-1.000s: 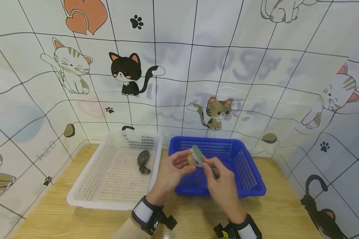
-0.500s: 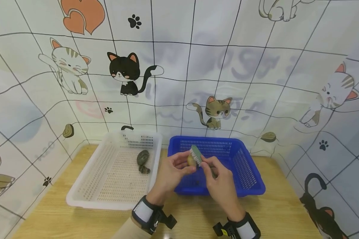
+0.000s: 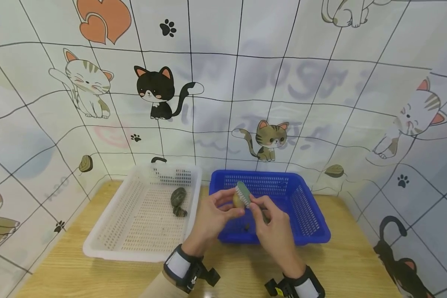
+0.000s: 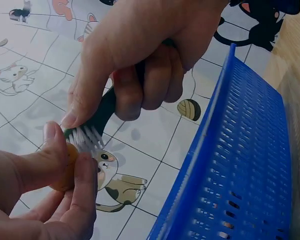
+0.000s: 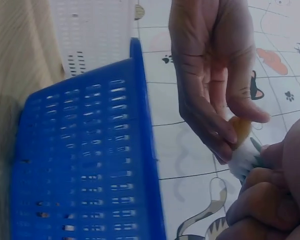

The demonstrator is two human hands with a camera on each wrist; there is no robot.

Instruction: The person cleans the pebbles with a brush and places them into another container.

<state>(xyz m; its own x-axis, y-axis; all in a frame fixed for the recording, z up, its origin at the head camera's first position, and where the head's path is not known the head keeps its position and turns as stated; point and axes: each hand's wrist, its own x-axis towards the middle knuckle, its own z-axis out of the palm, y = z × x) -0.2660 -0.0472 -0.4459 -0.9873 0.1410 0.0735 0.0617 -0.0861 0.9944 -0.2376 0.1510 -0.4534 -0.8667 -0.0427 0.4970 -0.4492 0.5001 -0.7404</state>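
Observation:
My left hand [image 3: 214, 215] pinches a small, rounded yellow-brown stone-like piece [image 3: 237, 201] between thumb and fingers, over the left side of the blue basket [image 3: 313, 215]. With my right hand [image 3: 277, 231] I grip a green brush [image 3: 244, 192] by its handle. Its white bristles [image 4: 86, 138] touch the piece, as the left wrist view shows. Fingers cover most of the piece and of the brush handle. In the right wrist view, the piece [image 5: 240, 129] sits between the left thumb and fingertips, right against the bristles.
To the left stands a white perforated basket [image 3: 108, 225] with dark, streaked stone-like pieces [image 3: 178, 198] in it. A small dark bit [image 3: 247, 227] lies in the blue basket. Both baskets rest on a wooden table [image 3: 231, 269] before a cat-patterned wall covering [image 3: 216, 116].
The brush head has shifted slightly left against the yellow-brown piece. Both hands stay nearly in place, and the baskets have not moved.

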